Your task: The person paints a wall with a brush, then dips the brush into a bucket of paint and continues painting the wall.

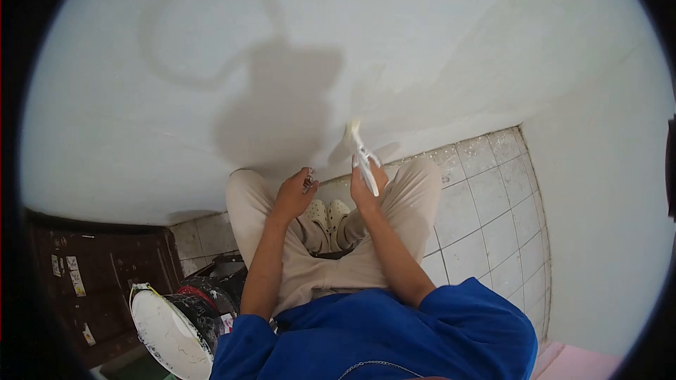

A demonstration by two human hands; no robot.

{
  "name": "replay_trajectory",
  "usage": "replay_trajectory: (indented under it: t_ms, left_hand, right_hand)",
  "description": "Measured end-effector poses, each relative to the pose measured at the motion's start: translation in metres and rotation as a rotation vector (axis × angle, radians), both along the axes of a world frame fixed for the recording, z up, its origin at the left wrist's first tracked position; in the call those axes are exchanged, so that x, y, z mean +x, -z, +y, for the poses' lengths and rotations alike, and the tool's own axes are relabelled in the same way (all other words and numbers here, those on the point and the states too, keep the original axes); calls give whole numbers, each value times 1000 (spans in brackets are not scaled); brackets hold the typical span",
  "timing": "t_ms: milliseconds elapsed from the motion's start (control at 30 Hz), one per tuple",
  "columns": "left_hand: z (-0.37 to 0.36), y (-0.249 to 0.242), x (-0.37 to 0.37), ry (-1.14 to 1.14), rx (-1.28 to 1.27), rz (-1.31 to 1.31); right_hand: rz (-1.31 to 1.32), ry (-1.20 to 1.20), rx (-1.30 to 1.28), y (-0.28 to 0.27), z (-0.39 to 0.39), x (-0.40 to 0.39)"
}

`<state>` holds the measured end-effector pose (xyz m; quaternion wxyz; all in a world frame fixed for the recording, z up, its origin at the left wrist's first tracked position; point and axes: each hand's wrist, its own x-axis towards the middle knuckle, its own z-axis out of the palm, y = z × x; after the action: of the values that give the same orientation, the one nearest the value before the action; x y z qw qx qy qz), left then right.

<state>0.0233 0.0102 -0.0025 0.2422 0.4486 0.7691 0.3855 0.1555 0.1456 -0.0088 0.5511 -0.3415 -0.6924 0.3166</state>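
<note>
My right hand [365, 193] is closed around a paintbrush [369, 179] with a white-smeared handle. Its pale bristles point up toward the white wall [436, 49] and overlap the lower part of it in this view. Over my left knee, my left hand [292, 195] is curled closed, with whitish smears about the fingertips; what it holds, if anything, I cannot make out.
At lower left stands a paint-spattered bucket [144, 341] with white paint inside, beside dark objects. Behind it is a brown door [134, 274] with stickers. White floor tiles [486, 218] run along the wall to the right corner.
</note>
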Motion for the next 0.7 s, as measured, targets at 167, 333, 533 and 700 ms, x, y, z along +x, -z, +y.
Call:
replay_trajectory:
  t_ms: [167,333,533,700]
  left_hand:
    - [-6,4,1,4,2,12]
    - [-3,-1,2,21,13,4]
    - [1,5,1,29,2,-8]
    - [-4,4,-5,15,7,31]
  right_hand:
    - [129,-16,-27,-29,6,5]
    - [121,204,294,-137,11,13]
    - [-21,-33,120,-25,3,-4]
    - [-5,-85,-241,18,-9,11]
